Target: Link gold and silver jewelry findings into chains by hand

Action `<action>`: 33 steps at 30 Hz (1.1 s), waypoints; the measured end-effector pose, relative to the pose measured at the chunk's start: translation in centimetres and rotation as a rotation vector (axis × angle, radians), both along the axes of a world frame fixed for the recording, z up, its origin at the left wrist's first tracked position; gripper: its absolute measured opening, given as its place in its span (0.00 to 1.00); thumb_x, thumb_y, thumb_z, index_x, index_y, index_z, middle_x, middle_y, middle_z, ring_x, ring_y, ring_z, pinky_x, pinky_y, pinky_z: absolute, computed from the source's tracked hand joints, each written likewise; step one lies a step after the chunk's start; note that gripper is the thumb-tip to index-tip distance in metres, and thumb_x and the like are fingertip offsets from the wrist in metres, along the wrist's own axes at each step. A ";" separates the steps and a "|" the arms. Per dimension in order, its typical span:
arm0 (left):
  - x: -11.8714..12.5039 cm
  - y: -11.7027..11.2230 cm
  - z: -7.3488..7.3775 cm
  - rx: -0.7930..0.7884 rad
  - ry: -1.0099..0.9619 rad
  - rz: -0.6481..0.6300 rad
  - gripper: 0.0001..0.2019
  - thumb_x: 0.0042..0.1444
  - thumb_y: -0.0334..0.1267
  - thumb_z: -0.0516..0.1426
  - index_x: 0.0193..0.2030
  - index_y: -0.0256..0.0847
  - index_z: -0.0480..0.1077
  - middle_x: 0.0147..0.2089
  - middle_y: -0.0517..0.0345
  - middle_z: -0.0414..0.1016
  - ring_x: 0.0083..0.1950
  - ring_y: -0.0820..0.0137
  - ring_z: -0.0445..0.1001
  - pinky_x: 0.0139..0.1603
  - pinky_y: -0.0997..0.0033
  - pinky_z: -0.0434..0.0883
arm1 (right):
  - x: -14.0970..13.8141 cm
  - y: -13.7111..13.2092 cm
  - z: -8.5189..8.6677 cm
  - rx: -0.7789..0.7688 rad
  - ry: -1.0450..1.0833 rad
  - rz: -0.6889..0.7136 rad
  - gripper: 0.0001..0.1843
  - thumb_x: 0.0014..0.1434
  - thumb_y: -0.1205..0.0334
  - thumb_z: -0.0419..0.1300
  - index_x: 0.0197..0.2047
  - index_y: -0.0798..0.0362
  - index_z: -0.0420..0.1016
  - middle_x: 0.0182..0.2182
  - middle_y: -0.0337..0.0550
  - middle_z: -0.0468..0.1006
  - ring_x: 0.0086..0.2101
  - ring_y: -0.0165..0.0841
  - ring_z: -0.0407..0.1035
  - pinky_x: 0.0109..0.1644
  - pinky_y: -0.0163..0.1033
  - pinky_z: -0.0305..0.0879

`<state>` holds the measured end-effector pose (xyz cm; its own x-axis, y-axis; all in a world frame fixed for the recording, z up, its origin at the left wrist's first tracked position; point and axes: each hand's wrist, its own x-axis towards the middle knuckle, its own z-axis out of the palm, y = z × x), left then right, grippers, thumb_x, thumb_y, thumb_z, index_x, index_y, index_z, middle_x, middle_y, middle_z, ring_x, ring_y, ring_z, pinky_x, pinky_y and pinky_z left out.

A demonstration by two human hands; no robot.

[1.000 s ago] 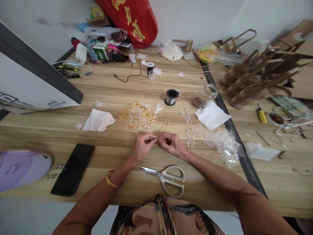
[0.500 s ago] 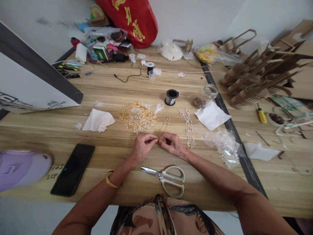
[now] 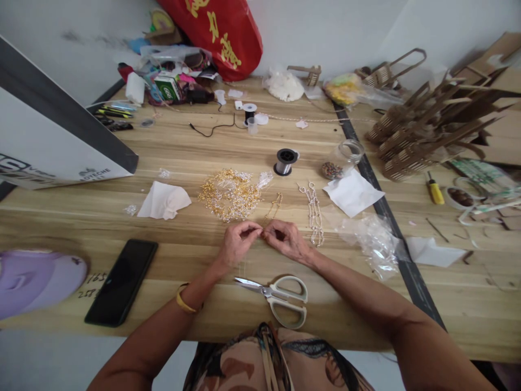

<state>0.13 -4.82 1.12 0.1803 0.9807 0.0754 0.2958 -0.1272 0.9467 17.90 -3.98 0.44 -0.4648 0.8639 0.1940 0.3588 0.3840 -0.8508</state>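
My left hand [image 3: 240, 241] and my right hand [image 3: 288, 240] meet fingertip to fingertip above the table's front half, both closed in a pinch. A thin gold beaded chain [image 3: 277, 202] runs down to the fingers of the right hand, its end hidden there. What the left fingertips pinch is too small to make out; faint clear strands hang below that hand. Beyond it lies a tangled heap of gold and silver beaded chains [image 3: 232, 195]. Silver chains [image 3: 314, 214] lie right of the right hand. Partly spread scissors [image 3: 266, 291] with pale handles rest nearest my body.
A wire spool [image 3: 286, 162] and a glass jar of beads [image 3: 345, 157] stand farther back. A black phone [image 3: 121, 282] lies left, near a purple object [image 3: 40, 279]. Plastic bags [image 3: 374, 241] and white paper [image 3: 353, 193] lie right; woven baskets [image 3: 401, 146] crowd the far right.
Almost nothing differs. The left fingertips have shifted very slightly; the right hand keeps its place, and the things on the table have not moved.
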 end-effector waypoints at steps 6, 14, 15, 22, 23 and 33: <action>0.1 0.1 -0.1 -0.098 -0.075 -0.001 0.04 0.49 0.34 0.59 0.30 0.36 0.73 0.29 0.56 0.75 0.31 0.71 0.72 0.34 0.74 0.68 | 0.0 0.0 -0.1 0.027 0.000 0.010 0.09 0.59 0.61 0.54 0.31 0.56 0.69 0.23 0.37 0.68 0.23 0.25 0.58 0.26 0.30 0.54; 0.1 0.2 0.0 -0.125 -0.081 -0.002 0.04 0.49 0.35 0.58 0.29 0.36 0.71 0.28 0.58 0.73 0.31 0.72 0.70 0.34 0.75 0.67 | -0.1 0.0 -0.3 0.041 -0.008 -0.001 0.10 0.60 0.59 0.54 0.31 0.56 0.70 0.24 0.38 0.69 0.24 0.25 0.59 0.27 0.30 0.55; 0.1 0.2 0.1 -0.123 -0.076 -0.001 0.04 0.49 0.35 0.58 0.29 0.36 0.71 0.28 0.58 0.73 0.31 0.72 0.70 0.34 0.74 0.67 | -0.1 0.0 -0.3 0.043 -0.008 -0.003 0.10 0.60 0.59 0.54 0.31 0.56 0.70 0.24 0.39 0.69 0.24 0.25 0.59 0.27 0.31 0.56; 0.1 0.3 0.6 -0.126 -0.069 -0.017 0.06 0.50 0.37 0.57 0.29 0.36 0.71 0.29 0.57 0.73 0.32 0.71 0.70 0.34 0.74 0.67 | -0.1 0.0 -0.5 0.046 0.002 0.001 0.12 0.61 0.57 0.54 0.33 0.56 0.71 0.24 0.40 0.70 0.24 0.26 0.59 0.27 0.31 0.56; 0.0 0.3 0.6 -0.123 -0.068 -0.018 0.06 0.50 0.37 0.57 0.30 0.36 0.71 0.30 0.57 0.73 0.32 0.71 0.70 0.34 0.74 0.67 | -0.1 0.0 -0.4 0.041 0.004 0.001 0.13 0.61 0.56 0.53 0.33 0.56 0.72 0.24 0.40 0.70 0.24 0.26 0.59 0.27 0.31 0.56; -0.7 0.6 0.3 -0.191 -0.164 -0.054 0.08 0.50 0.40 0.59 0.30 0.36 0.70 0.27 0.60 0.71 0.30 0.73 0.68 0.32 0.75 0.65 | 0.1 0.2 0.6 -0.026 0.035 -0.020 0.13 0.63 0.57 0.51 0.37 0.56 0.71 0.23 0.38 0.68 0.23 0.26 0.58 0.27 0.31 0.55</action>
